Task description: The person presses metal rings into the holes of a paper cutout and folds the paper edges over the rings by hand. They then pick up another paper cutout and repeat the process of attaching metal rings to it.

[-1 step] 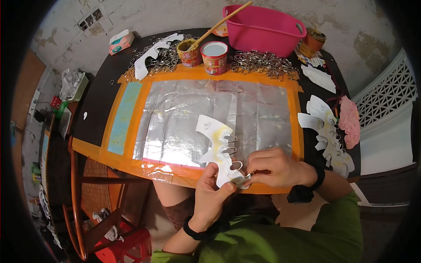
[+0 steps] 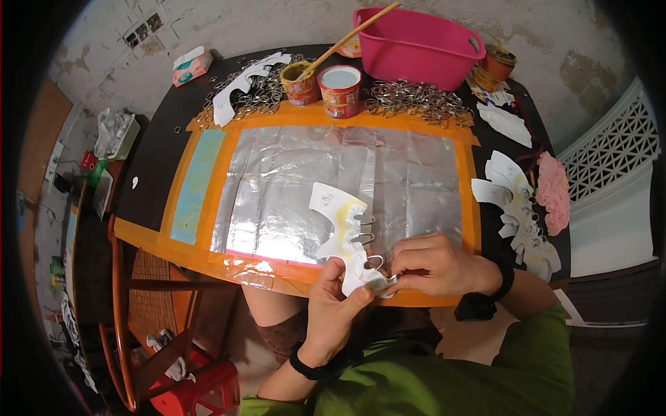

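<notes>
A curved white cut piece [image 2: 336, 236] with yellowish smears lies over the near edge of the foil-covered work area [image 2: 291, 166]. Several metal loops [image 2: 365, 238] stick out of its right side. My left hand [image 2: 329, 305] grips the near end of this piece between thumb and fingers. Closed in a pinch at the piece's near right corner, my right hand [image 2: 437, 267] has a small shiny metal loop [image 2: 394, 279] at its fingertips; the fingers partly hide it. More white pieces with loops [image 2: 517, 215] lie in a stack at the right.
Piles of metal loops [image 2: 420, 104] sit at the back, beside a yellow-rimmed tub [image 2: 300, 91] holding a wooden stick [image 2: 354, 35] and a red tin [image 2: 340, 104]. Behind stands a pink basin [image 2: 416, 52]. A pink cloth [image 2: 553, 194] is far right; a wooden chair [image 2: 121, 312] stands left.
</notes>
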### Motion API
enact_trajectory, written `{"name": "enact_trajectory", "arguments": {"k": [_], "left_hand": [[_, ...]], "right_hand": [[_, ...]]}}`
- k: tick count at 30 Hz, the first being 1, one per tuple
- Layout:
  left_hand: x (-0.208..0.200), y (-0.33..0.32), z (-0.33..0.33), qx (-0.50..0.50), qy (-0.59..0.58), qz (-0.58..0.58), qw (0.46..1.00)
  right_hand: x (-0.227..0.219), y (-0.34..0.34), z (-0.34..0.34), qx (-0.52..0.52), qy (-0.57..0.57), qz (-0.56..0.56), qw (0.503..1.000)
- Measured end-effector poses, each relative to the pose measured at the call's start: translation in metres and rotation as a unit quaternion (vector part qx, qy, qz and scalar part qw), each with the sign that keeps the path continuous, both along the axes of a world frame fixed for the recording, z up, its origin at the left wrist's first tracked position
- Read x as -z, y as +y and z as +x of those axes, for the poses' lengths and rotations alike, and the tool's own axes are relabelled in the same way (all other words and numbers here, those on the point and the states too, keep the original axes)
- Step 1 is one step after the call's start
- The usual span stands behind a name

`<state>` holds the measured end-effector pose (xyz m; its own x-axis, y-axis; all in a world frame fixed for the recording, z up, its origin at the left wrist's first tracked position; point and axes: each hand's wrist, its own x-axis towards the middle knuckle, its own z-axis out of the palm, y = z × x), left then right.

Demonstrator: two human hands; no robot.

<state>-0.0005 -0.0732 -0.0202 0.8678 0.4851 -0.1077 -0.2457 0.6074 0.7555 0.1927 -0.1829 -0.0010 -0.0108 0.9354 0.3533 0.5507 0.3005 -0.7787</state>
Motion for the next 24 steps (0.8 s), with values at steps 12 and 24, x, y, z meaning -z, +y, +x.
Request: {"name": "enact_trajectory", "arguments": {"k": [12,24], "left_hand": [[-0.007,0.004,-0.003,-0.076,0.149,0.046,0.985],[-0.003,-0.01,0.012,-0.04,0.177,0.161,0.97]], "right_hand": [[-0.004,0.001,0.006,-0.029,0.072,-0.052,0.996],[-0.01,-0.004,-0.008,0.062,0.275,-0.189,0.941]]}}
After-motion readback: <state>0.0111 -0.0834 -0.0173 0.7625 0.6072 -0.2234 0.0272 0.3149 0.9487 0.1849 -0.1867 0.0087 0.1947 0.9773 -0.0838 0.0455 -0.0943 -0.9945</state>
